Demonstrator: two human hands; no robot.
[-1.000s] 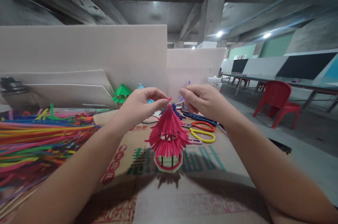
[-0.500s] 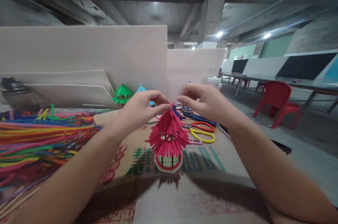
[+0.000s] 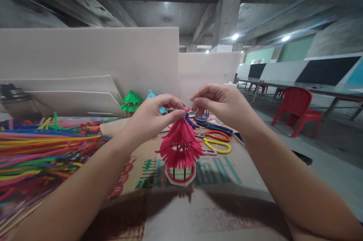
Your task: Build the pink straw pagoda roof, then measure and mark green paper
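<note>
1. Pinching narrowly with the left hand at the peak of the red pagoda — upright, around mid-counter.
2. Curling the right hand just beside, fingers close together; cannot tell if holding anything.
3. Toward the counter's far left corner, a dark-lidded jar; contents too blurred to tell; pipe cleaners along the left edge.

Cardboard: large green Chinese characters, partly covered, the rightmost apparently 叶; white characters on red discs, too blurred to read; faint reddish print, illegible.
</note>
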